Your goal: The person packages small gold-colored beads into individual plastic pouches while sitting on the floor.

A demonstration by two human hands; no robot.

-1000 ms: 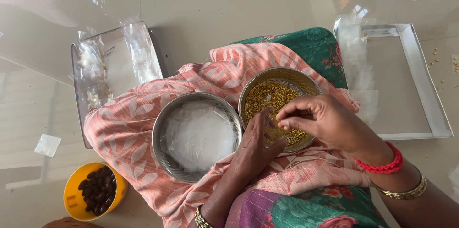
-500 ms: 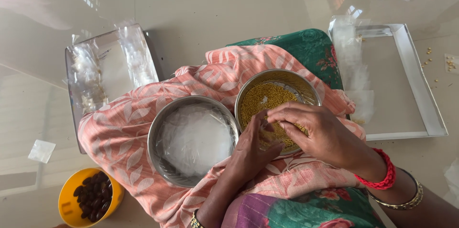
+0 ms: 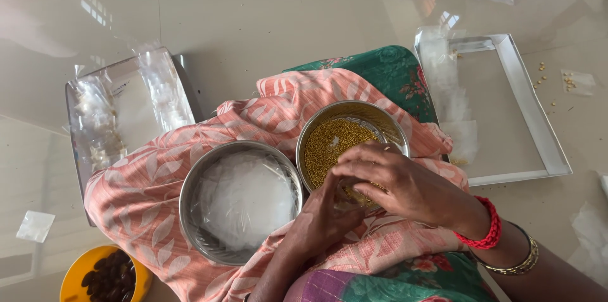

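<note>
Two round steel bowls rest on pink and green cloth over my lap. The right bowl [image 3: 387, 118] holds small golden beads [image 3: 332, 144]. The left bowl [image 3: 193, 213] holds clear plastic pouches [image 3: 244, 197]. My right hand [image 3: 405, 185] hovers over the near edge of the bead bowl, fingers curled together. My left hand [image 3: 320, 223] comes up from below and meets it, fingertips pinched at the bowl's rim. What the fingers hold between them is hidden.
A steel tray [image 3: 79, 118] at the left carries clear plastic bags. Another steel tray [image 3: 538, 131] at the right holds a few pouches and loose beads. A yellow bowl [image 3: 73, 280] of dark brown pieces sits at the lower left. Small packets lie on the glossy floor.
My right hand has dropped lower over the bead bowl and closed against my left hand. The view has shifted slightly.
</note>
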